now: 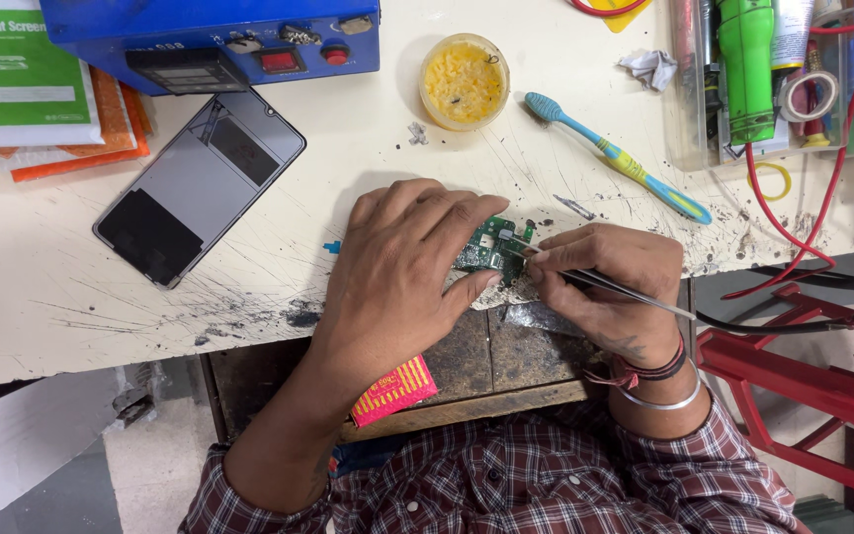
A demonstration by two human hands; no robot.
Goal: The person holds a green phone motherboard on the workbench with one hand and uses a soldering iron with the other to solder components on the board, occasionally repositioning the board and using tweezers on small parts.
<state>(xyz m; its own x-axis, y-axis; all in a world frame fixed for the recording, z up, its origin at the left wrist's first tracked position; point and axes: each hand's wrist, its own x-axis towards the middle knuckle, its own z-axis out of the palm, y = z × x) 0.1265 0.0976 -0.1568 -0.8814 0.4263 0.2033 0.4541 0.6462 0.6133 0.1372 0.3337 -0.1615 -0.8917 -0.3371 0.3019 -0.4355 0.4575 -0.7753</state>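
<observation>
Fingers of our left hand (402,262) lie spread and loosely curled, palm down, pressing on a small green circuit board (491,247) at the near edge of the surface (42,287). Just right of it, our right hand (600,282) is pinched shut on thin metal tweezers (605,282), whose tips meet the board; what they nip, if anything, looks too small to tell. The pale surface is scratched and soot-stained. At far left sits a green and white package (12,69) over orange sheets (101,129); beside it lie a dark phone screen panel (195,183) and a blue box-shaped machine (210,40). Further right we see a round tub of yellow paste (464,82), a blue and yellow toothbrush (615,156), then a clear tray (689,99) holding a green tool (746,69). A red chair (803,386) stands at lower right.
</observation>
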